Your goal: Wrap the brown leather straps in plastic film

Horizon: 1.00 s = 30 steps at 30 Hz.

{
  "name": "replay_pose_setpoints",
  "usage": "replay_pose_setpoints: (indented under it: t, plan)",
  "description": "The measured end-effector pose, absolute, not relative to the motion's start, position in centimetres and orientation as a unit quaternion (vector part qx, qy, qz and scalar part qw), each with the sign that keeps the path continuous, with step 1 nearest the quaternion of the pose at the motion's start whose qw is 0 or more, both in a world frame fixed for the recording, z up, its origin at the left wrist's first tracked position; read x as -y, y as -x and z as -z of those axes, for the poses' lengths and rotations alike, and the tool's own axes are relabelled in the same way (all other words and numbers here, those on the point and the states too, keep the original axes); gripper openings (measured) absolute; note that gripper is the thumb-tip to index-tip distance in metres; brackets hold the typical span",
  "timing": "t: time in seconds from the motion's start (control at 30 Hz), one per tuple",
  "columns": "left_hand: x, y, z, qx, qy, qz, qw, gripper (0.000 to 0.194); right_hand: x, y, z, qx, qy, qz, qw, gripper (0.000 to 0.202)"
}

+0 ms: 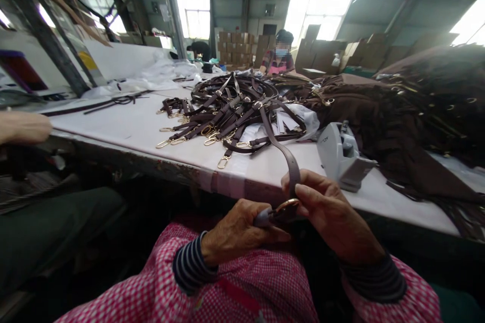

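A dark brown strap (282, 149) with small holes runs from the pile of straps (231, 111) down over the table's front edge. My right hand (329, 212) pinches its lower end between thumb and fingers, beside a gold-coloured ring (287, 205). My left hand (242, 229) is closed and holds the ring's other side, with a greyish piece showing between thumb and forefinger; what that piece is I cannot make out. Gold clasps (223, 162) on the piled straps point toward me.
The white table (140, 126) bears a grey tape dispenser (341, 154) to the right, brown material (364, 106) behind it and plastic wrap (151, 73) at the back left. Another person's hand (26, 127) is at the left edge. A masked person (278, 58) is across the table.
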State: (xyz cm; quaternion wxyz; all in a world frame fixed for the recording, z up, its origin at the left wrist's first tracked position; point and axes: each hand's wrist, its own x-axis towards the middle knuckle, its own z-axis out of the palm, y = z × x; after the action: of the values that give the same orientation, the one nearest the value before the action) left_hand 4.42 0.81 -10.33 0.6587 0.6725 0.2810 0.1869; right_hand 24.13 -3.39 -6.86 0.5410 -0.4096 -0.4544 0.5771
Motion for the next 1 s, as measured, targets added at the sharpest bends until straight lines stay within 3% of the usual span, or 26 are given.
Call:
replay_pose_setpoints:
  t: [0.23,0.53,0.77,1.0]
  plan:
    - [-0.7,-4.4,9.9,-0.231,-0.626,-0.157,0.729,0.034,3.9,-23.9,6.7,0.453,0.392,-0.585,0.547,0.017]
    - [-1.2,-5.0,9.4,-0.215,-0.650,-0.143,0.715,0.042,3.6,-24.7,7.3,0.491,0.433,-0.518,0.550,0.013]
    - [-1.4,-4.8,9.1,-0.179,-0.632,-0.174,0.734,0.027,3.5,-24.4,7.6,0.517,0.454,-0.466,0.556,0.015]
    - [-1.2,-5.8,9.2,-0.284,-0.660,-0.262,0.644,0.047,4.1,-24.4,7.6,0.525,0.444,-0.482,0.543,0.016]
